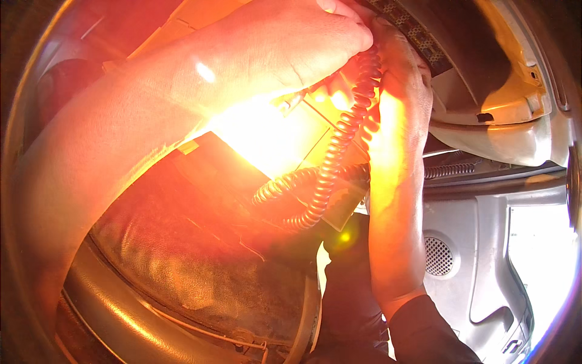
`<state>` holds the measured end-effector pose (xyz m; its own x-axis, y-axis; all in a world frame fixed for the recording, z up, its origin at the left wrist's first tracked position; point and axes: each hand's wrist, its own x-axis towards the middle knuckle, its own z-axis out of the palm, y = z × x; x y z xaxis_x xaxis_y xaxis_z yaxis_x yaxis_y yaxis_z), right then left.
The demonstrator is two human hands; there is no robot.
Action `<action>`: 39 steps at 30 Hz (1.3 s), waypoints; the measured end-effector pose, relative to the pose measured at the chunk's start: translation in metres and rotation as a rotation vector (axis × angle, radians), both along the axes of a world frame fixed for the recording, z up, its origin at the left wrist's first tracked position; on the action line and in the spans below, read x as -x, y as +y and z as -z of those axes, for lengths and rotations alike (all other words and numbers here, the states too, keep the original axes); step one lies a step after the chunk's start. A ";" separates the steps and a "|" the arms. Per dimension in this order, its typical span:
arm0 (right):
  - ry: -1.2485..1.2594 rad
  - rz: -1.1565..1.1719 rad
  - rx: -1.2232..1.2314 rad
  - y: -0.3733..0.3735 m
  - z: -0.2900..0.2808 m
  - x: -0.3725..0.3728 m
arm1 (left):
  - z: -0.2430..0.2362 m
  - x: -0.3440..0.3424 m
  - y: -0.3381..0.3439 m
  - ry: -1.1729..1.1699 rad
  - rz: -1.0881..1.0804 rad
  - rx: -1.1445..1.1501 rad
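Note:
At the upper middle my left hand [336, 33] is curled closed. Its fingertips run to the top edge, so what it grips is hidden. Close against it on the right is my right hand [403, 70], its fingers bent inward and partly covered by my left hand and the glare. What they hold cannot be made out. A dark coiled cord [333, 155] hangs from between the two hands, loops at the bottom and doubles back. Below my left wrist a strong light [267, 133] washes out the surface around it.
A worn dark leather-like seat [200, 255] lies below, with a curved trim [115, 303] along its edge. Up at the right is a pale curved panel [497, 136]. A grey vehicle door panel [464, 236] with a round speaker grille [438, 256] stands below it, beside bright daylight.

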<state>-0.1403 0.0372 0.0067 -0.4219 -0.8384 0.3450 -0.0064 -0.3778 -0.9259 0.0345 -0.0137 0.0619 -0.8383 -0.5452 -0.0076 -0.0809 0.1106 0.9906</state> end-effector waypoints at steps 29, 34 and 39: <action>-0.019 0.075 0.085 0.002 0.010 -0.011 | 0.023 0.009 -0.008 0.151 0.026 0.044; 0.001 0.078 0.097 0.001 0.011 -0.007 | 0.019 0.012 -0.006 0.112 0.012 0.053; -0.003 0.104 0.068 0.002 0.011 -0.007 | 0.006 0.014 0.000 -0.018 -0.051 0.021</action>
<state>-0.1333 0.0392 -0.0040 -0.5063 -0.7647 0.3985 -0.0461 -0.4374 -0.8981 0.0205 -0.0133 0.0559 -0.8095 -0.5870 -0.0101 -0.1044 0.1270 0.9864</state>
